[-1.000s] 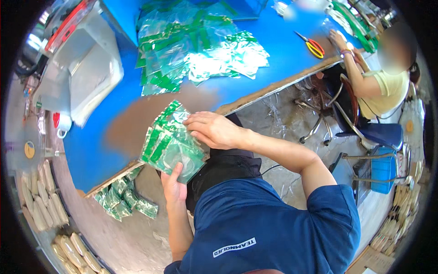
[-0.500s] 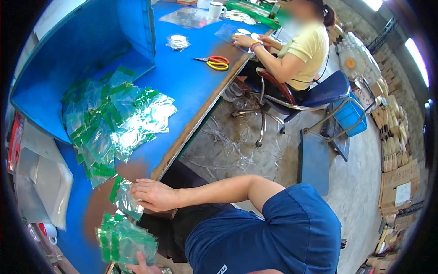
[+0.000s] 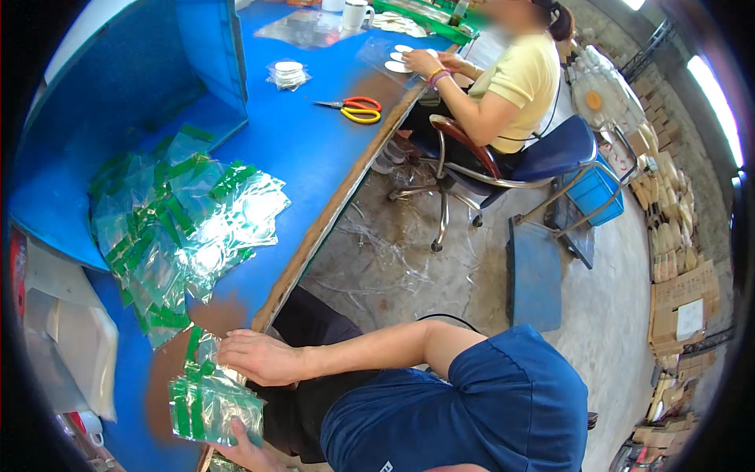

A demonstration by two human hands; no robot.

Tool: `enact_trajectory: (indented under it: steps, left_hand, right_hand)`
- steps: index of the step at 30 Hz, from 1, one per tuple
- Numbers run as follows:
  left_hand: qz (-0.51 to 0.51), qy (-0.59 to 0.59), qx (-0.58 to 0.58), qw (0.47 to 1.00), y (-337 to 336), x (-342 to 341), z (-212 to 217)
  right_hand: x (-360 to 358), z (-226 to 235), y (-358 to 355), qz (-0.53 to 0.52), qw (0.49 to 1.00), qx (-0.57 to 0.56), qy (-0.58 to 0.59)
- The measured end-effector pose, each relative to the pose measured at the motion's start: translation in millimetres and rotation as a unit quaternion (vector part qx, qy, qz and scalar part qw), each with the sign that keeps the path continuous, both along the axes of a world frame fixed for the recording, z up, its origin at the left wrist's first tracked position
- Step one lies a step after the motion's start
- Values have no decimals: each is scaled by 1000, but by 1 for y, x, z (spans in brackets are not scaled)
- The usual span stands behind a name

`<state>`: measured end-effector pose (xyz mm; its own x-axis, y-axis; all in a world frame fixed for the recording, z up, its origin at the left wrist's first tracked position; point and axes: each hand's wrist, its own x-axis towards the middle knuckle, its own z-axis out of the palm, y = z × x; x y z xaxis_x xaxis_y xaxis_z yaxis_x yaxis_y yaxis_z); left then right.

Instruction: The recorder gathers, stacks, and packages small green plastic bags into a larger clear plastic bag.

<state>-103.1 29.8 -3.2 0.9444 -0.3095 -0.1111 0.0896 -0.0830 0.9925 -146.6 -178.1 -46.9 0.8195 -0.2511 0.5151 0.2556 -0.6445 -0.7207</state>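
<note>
The right hand (image 3: 259, 358) lies palm down with fingers stretched flat toward the left, its bare forearm bent at the elbow. The left hand (image 3: 244, 448) sits lower, fingers curled upward, only partly in view.

The right hand (image 3: 263, 358) has slid a little toward 9 o'clock and now lies flat on the stack of small clear bags (image 3: 212, 397). The left hand (image 3: 248, 448) seems to hold the stack from 6 o'clock.
</note>
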Motion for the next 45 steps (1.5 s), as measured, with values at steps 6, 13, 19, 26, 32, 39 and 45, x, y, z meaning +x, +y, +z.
enact_trajectory:
  steps: [6, 13, 19, 26, 32, 39, 45]
  left_hand:
    - [73, 68, 40, 994, -3, -17, 18]
    - [49, 404, -91, 909, 62, 15, -70]
    - [-67, 304, -71, 948, 43, 1, -54]
    - [4, 300, -110, 948, 50, -10, -46]
    - [-109, 165, -81, 977, 78, 0, -67]
    - [-53, 232, -128, 963, 70, -1, -57]
    - [-4, 292, -173, 941, 67, -1, -48]
  right_hand:
    - [-2, 9, 0, -23, 997, 68, 6]
    - [-5, 22, 4, 29, 994, 101, 13]
    - [-11, 17, 24, 96, 988, 121, -17]
    - [-38, 127, -8, 238, 898, 360, -85]
    - [-36, 221, -15, 320, 715, 294, -547]
    - [-67, 224, -33, 380, 774, 322, -392]
    - [-63, 239, -27, 383, 684, 415, -462]
